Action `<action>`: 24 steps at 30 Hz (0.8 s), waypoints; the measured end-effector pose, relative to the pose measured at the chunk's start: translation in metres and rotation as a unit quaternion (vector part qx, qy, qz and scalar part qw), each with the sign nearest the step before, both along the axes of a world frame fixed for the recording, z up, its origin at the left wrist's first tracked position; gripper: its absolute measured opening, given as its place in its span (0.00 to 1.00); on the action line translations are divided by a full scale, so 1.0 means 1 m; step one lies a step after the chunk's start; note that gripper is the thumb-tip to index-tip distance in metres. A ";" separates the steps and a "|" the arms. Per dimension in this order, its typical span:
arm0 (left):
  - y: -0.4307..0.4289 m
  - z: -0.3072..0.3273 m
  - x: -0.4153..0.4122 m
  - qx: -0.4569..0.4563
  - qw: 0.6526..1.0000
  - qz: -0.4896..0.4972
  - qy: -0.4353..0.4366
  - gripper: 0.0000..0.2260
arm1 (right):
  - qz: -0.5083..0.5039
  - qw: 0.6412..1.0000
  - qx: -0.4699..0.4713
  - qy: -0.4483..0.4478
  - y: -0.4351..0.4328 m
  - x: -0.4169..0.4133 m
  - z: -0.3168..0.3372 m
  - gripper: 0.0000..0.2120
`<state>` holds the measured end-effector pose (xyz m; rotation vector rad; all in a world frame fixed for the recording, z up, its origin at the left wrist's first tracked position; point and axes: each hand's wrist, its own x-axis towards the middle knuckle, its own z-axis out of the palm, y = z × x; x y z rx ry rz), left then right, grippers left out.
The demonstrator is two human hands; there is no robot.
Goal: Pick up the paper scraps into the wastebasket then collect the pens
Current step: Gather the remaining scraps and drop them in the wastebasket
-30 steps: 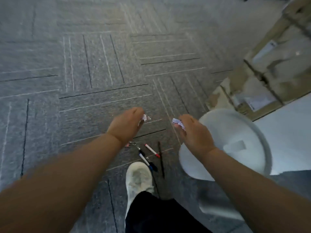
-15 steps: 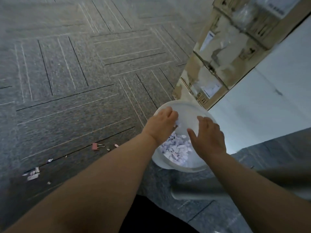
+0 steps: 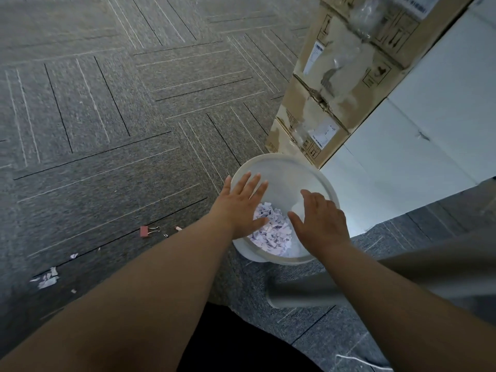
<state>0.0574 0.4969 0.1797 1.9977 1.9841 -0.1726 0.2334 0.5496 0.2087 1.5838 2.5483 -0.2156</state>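
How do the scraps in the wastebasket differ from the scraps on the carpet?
The scraps in the wastebasket form one dense heap under both open hands; the scraps on the carpet are few, scattered and flat, far to the left. Both are pale, torn paper.

Both hands hover spread over the wastebasket (image 3: 284, 167), the left hand (image 3: 241, 202) at its left rim, the right hand (image 3: 319, 224) over its near right side. Paper scraps (image 3: 273, 232) lie inside it. Cardboard boxes (image 3: 335, 84) stand just behind. On the floor (image 3: 107, 103) to the left lie a binder clip (image 3: 145, 231) and, nearer, loose scraps (image 3: 48, 279).
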 end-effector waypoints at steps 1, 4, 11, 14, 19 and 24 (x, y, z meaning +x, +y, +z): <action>-0.003 0.004 -0.004 0.009 1.000 0.002 -0.001 0.34 | 0.006 1.000 -0.002 -0.001 -0.002 -0.004 0.001 0.27; -0.016 0.014 -0.026 0.034 0.999 0.026 -0.002 0.32 | 0.036 0.999 -0.006 -0.001 -0.010 -0.027 0.004 0.27; -0.111 0.007 -0.116 0.019 0.988 0.154 0.012 0.31 | 0.166 0.986 -0.023 -0.021 -0.053 -0.137 -0.005 0.28; -0.165 -0.011 -0.159 -0.001 0.978 0.208 0.031 0.31 | 0.218 0.975 -0.035 -0.011 -0.085 -0.191 -0.020 0.29; -0.259 -0.054 -0.225 -0.046 0.952 0.297 0.053 0.31 | 0.288 0.956 -0.054 -0.033 -0.140 -0.266 -0.064 0.30; -0.335 -0.111 -0.263 -0.084 0.921 0.379 0.022 0.31 | 0.346 0.932 -0.092 -0.061 -0.193 -0.315 -0.126 0.31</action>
